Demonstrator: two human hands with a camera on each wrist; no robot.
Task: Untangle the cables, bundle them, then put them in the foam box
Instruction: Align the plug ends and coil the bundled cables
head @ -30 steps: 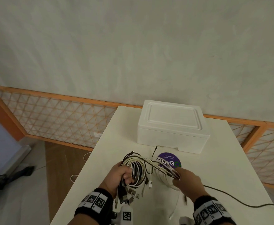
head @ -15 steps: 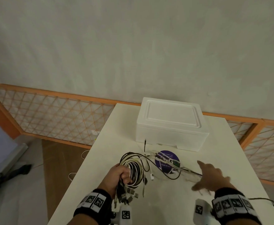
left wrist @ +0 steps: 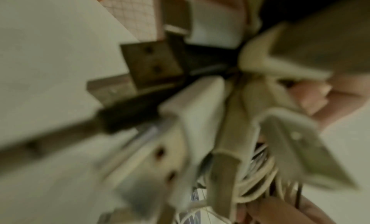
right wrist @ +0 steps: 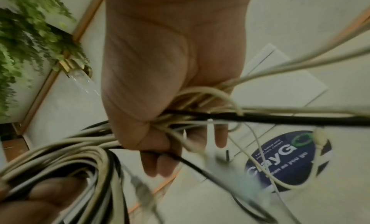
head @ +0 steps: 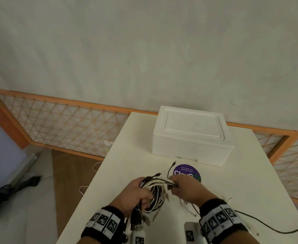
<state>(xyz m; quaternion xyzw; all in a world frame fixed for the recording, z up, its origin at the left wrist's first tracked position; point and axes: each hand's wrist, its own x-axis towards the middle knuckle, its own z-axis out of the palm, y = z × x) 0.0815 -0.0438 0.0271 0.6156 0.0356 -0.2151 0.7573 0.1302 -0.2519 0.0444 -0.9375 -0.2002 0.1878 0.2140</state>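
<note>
My left hand (head: 137,192) grips a coil of white and black cables (head: 155,192) above the table's near edge. Their USB plugs (head: 139,222) hang below the fist; the left wrist view shows the plugs (left wrist: 180,132) close up and blurred. Just right of the coil, my right hand (head: 181,189) holds the loose cable strands (head: 164,180). In the right wrist view its fingers (right wrist: 160,156) curl round white and black strands (right wrist: 200,115). The white foam box (head: 192,136) stands lidded at the table's far end.
A round purple sticker (head: 187,171) lies on the white table (head: 250,173) between hands and box. One black cable (head: 261,224) trails off to the right across the table. An orange lattice fence (head: 65,127) runs behind, with floor below on the left.
My right hand, stretched out to the right on the table half a second ago, has come back left to the coil and closed on the loose strands. The left hand kept its grip.
</note>
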